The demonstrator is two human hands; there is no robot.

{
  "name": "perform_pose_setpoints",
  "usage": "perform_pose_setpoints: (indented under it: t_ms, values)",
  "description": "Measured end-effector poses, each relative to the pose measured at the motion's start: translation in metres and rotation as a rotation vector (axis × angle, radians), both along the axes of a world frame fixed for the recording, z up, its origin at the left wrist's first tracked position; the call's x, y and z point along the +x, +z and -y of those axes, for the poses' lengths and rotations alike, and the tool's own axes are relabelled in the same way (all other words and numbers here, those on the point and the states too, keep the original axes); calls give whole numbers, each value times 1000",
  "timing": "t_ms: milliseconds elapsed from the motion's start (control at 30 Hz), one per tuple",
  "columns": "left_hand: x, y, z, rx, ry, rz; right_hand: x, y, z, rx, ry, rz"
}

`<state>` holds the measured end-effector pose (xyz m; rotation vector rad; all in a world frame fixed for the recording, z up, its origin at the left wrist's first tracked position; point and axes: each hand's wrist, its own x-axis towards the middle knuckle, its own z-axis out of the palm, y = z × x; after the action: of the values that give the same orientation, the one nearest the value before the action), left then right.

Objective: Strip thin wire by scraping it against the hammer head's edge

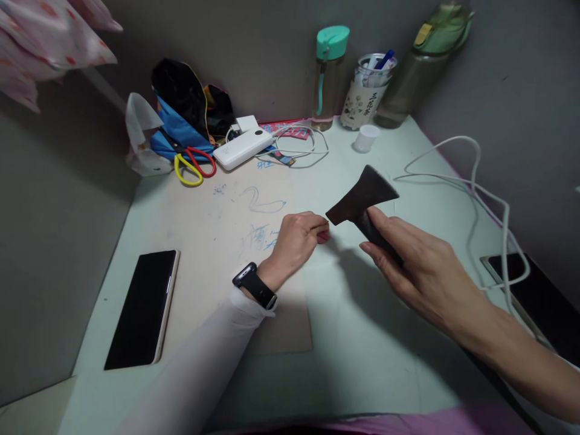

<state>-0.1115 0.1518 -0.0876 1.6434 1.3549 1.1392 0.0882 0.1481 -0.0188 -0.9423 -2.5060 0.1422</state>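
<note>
My right hand (421,272) grips the dark handle of a hatchet (365,190), thumb and fingers wrapped round it. The flared blade edge points up and right, while the narrow blunt end is directed at my left hand. Over the table, my left hand (301,238) is closed in a pinch close to that blunt end. Whatever its fingertips hold, if anything, is too small or hidden to make out. A black watch (254,284) is on the left wrist. Beneath that hand lies a brownish sheet (208,229) with blue scribbles.
A phone (142,308) lies left, another device (539,296) right beside a white cable (475,181). At the back are scissors (193,166), a power bank (242,149), a blue pouch (181,130), a small white cup (366,139), a pen jar (365,99) and two bottles (330,78).
</note>
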Motion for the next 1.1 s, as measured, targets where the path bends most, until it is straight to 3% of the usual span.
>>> perform_pose_setpoints:
  t_ms: [200,467,733,1000,1100]
  values:
    - [2,1,-2,-3,13,-11,1,-8,-3,-41,7,12]
    - [0,0,-1,-23,-1,43,-1,5,-1,-20,-10,7]
    - [1,-2,-1,-32,-12,89,4,-14,-6,-63,-3,24]
    - [-3,-4,-1,-32,-24,108,3,6,-1,17,-23,12]
    - [-2,-2,-1,-17,-15,60,1,4,0,-2,-1,24]
